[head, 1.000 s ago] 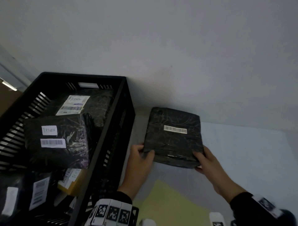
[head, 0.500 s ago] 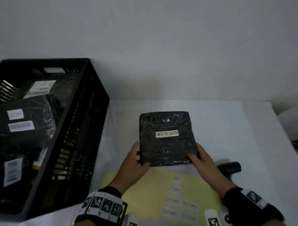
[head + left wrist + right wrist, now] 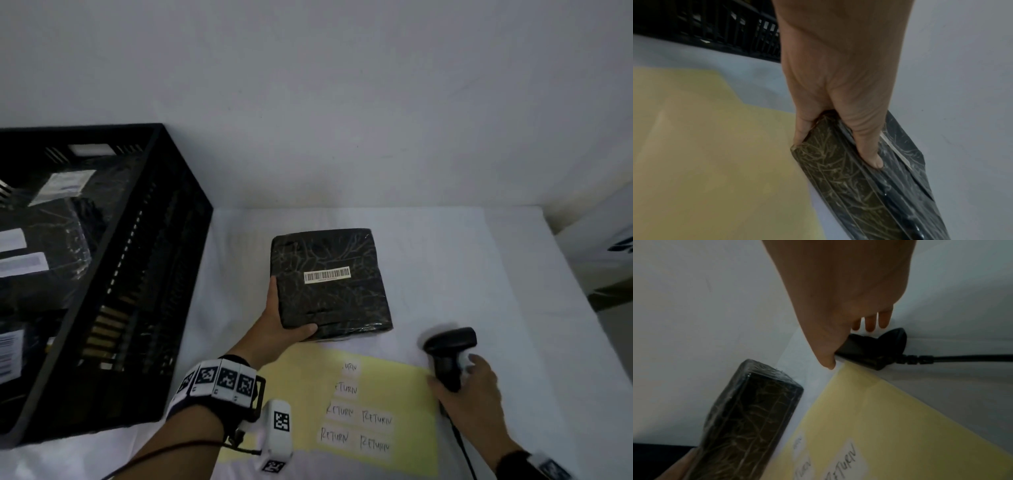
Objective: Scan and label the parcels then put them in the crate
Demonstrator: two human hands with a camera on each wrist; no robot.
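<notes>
Parcel first: a flat black box shape wrapped in glossy film, sitting on the table just right of the crate, barcode facing up. It looks stiff enough to keep its corners, and probably light, since your left hand lifts its near-left corner alone. The film will likely be slippery, so keep taking it at a corner or edge, thumb on top and fingers under, as the left wrist view shows, clear of the barcode. Your right hand closes around the scanner, just right of the parcel; fingers curl round the handle, though the scanner seems not yet raised. A yellow sheet of RETURN labels lies right below the parcel. The crate already holds several black parcels bearing white labels, stacked loosely; how much room remains you cannot tell from here.
</notes>
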